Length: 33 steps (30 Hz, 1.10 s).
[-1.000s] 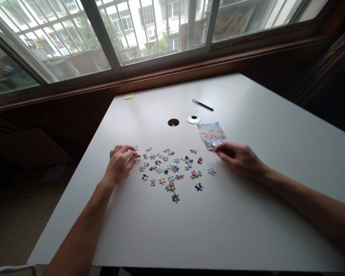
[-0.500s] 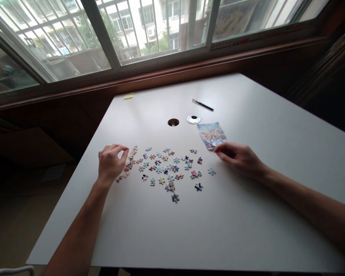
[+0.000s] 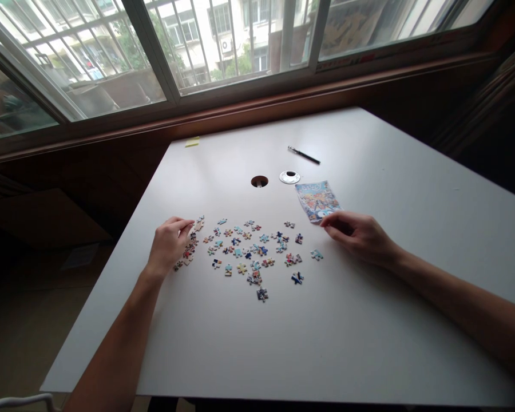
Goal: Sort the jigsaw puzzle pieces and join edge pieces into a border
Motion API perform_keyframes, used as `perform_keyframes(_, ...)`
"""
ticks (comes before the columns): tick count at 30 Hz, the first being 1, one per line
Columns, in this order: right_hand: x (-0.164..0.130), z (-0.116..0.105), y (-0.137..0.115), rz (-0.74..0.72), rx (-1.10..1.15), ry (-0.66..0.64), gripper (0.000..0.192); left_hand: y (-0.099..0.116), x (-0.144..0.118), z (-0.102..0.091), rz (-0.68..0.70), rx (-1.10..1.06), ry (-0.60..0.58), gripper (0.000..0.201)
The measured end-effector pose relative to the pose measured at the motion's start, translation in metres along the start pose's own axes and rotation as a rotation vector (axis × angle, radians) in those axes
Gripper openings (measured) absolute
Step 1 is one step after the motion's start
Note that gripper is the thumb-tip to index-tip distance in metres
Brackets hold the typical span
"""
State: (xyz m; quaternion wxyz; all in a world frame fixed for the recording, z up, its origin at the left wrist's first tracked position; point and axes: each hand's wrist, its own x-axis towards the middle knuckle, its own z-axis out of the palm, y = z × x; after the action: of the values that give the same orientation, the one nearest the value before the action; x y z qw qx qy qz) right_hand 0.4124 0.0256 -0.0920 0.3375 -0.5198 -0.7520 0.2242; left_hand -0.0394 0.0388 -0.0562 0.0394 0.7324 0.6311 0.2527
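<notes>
My left hand (image 3: 170,245) is at the left of the scattered jigsaw pieces (image 3: 237,252), with thumb and forefinger pinched together. It hovers by the left cluster of pieces (image 3: 190,249), partly covering it; whatever is between the fingertips is too small to make out. On the other side, my right hand (image 3: 363,236) has its thumb and forefinger closed at the near corner of a colourful picture card (image 3: 316,200). That corner is hidden by the fingers. Single pieces lie close by, such as a light blue piece (image 3: 316,255) and a dark blue one (image 3: 297,278).
The white table (image 3: 326,337) carries everything. Beyond the pieces are a round hole (image 3: 260,181), a silver ring-shaped cover (image 3: 289,177) and a black pen (image 3: 304,155). Yellow tape (image 3: 192,142) marks the far left corner, below a barred window (image 3: 240,46).
The fingers of my left hand have drawn together from a rounder curl into a tighter pinch, and the hand has shifted slightly right. My right hand stays at the card.
</notes>
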Motion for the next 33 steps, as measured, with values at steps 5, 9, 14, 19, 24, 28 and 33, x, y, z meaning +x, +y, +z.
perform_keyframes(5,0.000,-0.001,-0.002,-0.003,-0.008,-0.002,0.019,0.008,-0.003,0.013,-0.039,-0.119,0.022,0.017)
perform_keyframes(9,0.000,-0.002,-0.005,-0.004,-0.012,0.005,0.021,0.011,-0.004,0.026,0.075,-0.002,0.051,0.012)
perform_keyframes(14,0.001,0.000,-0.006,-0.002,-0.017,0.007,0.020,0.005,-0.002,0.019,0.051,0.106,0.174,0.018)
perform_keyframes(19,0.001,0.000,-0.005,-0.003,-0.004,0.002,0.019,-0.004,0.002,0.018,0.025,0.178,0.078,0.016)
perform_keyframes(24,0.000,-0.002,-0.006,-0.008,0.003,0.005,0.019,-0.005,0.002,0.018,0.003,0.194,0.071,0.020)
perform_keyframes(28,0.001,-0.002,-0.008,-0.023,0.002,0.002,0.018,-0.001,0.002,0.007,-0.082,0.062,0.119,0.026)
perform_keyframes(33,0.001,-0.002,-0.008,-0.024,-0.003,0.002,0.018,0.002,0.002,0.002,-0.039,0.021,-0.064,0.019)
